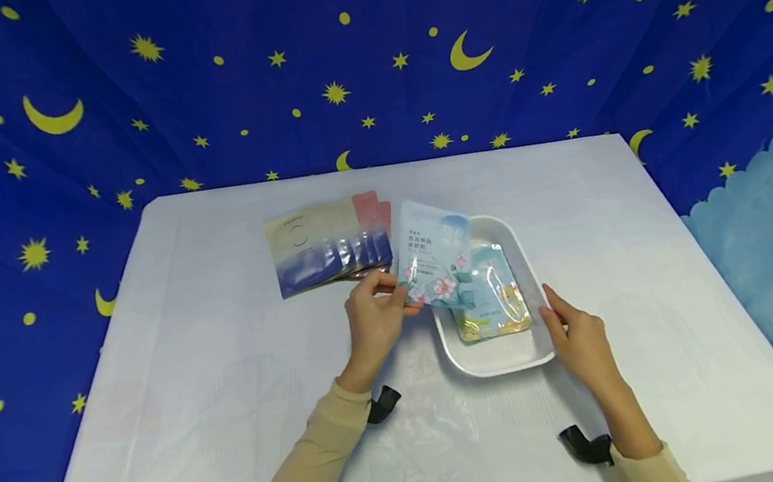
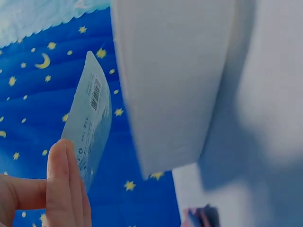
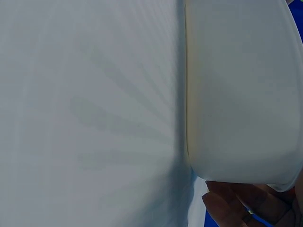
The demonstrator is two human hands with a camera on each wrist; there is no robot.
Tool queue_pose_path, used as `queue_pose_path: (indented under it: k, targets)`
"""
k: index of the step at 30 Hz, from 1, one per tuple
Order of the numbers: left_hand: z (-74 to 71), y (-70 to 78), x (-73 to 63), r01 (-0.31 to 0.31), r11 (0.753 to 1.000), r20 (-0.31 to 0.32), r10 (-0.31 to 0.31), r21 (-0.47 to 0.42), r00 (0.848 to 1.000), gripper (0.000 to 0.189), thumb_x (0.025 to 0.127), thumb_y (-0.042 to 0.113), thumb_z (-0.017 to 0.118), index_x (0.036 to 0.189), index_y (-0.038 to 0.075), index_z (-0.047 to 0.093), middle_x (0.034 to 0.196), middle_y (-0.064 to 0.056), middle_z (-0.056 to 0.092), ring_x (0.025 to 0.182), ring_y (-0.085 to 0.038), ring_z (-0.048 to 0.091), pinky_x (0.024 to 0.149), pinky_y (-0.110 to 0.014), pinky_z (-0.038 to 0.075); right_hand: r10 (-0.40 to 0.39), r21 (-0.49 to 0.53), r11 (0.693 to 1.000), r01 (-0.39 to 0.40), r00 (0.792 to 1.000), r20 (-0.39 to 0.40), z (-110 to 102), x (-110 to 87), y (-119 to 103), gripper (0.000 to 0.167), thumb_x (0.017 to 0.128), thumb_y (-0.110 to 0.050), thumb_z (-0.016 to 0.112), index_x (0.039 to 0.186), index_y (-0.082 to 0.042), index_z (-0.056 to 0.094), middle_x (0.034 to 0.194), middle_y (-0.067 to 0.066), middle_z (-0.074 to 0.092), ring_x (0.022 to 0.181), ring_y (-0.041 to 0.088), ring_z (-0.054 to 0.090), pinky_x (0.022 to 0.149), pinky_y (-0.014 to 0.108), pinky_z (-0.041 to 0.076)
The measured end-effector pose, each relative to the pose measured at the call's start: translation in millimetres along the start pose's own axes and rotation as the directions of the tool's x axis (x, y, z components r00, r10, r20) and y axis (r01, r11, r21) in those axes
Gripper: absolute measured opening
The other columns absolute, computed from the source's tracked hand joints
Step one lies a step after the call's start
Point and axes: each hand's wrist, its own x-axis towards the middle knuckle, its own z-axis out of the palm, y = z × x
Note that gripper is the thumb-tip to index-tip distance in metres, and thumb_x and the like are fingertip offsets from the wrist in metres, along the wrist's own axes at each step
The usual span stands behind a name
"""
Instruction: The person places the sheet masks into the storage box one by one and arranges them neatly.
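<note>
My left hand (image 1: 377, 316) pinches a pale blue flat packet (image 1: 434, 254) with pink flowers by its lower left edge. Held up, the packet overlaps the left side of a white plastic tray (image 1: 477, 361) in the head view. Inside the tray lies a blue and yellow packet (image 1: 496, 299), partly covered by the raised one. At the tray's right wall, my right hand (image 1: 577, 333) grips the rim between thumb and fingers. From the left wrist, the pale packet (image 2: 92, 113) shows its barcode side above the fingers. The right wrist view has the tray's outer wall (image 3: 241, 94).
A fanned pile of beige, blue and pink packets (image 1: 314, 244) lies left of the tray, beyond my left hand. The white tabletop (image 1: 173, 376) extends around everything. A blue starry cloth (image 1: 248, 35) hangs behind the table's far edge.
</note>
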Motion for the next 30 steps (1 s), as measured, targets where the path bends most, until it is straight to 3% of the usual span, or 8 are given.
queue_pose_path:
  k: [7, 16, 21, 30]
  targets:
    - [16.7, -10.8, -4.5, 0.023, 0.995, 0.039, -0.027, 0.098, 0.999, 0.006, 0.089, -0.006, 0.058, 0.094, -0.009, 0.061, 0.087, -0.023, 0.062, 0.064, -0.032, 0.073, 0.056, -0.028, 0.059, 0.005, 0.004, 1.0, -0.005, 1.0, 0.007, 0, -0.5, -1, 0.039, 0.098, -0.008, 0.056, 0.133, 0.007, 0.054, 0.111, 0.033, 0.065, 0.074, 0.039, 0.069, 0.053, 0.038, 0.054]
    - [31.8, -16.5, -7.6, -0.008, 0.986, 0.044, 0.001, 0.167, 0.999, 0.006, 0.088, -0.008, 0.058, 0.092, -0.01, 0.061, 0.085, -0.023, 0.065, 0.063, -0.03, 0.073, 0.053, -0.019, 0.056, 0.006, 0.002, 1.0, -0.006, 1.0, 0.002, 0, -1.0, -1, 0.039, 0.097, -0.007, 0.057, 0.133, 0.007, 0.054, 0.11, 0.033, 0.065, 0.073, 0.038, 0.069, 0.053, 0.038, 0.053]
    - [35.8, -15.6, -9.2, -0.048, 0.982, 0.06, 0.037, 0.182, 0.998, 0.004, 0.088, -0.008, 0.058, 0.091, -0.011, 0.06, 0.081, -0.024, 0.065, 0.062, -0.03, 0.072, 0.053, -0.018, 0.055, 0.008, 0.0, 1.0, -0.008, 1.0, 0.005, 0, -0.9, -1, 0.039, 0.098, -0.008, 0.057, 0.133, 0.007, 0.054, 0.112, 0.032, 0.065, 0.074, 0.038, 0.069, 0.053, 0.038, 0.053]
    - [38.5, -15.1, -9.5, -0.068, 0.971, 0.097, 0.047, 0.228, 0.994, 0.012, 0.084, -0.004, 0.067, 0.093, -0.011, 0.064, 0.079, -0.019, 0.066, 0.057, -0.022, 0.069, 0.05, -0.017, 0.053, 0.007, 0.007, 1.0, -0.007, 1.0, 0.005, 0, -0.3, -2, 0.038, 0.097, -0.007, 0.056, 0.133, 0.007, 0.054, 0.115, 0.033, 0.063, 0.075, 0.039, 0.07, 0.054, 0.039, 0.055]
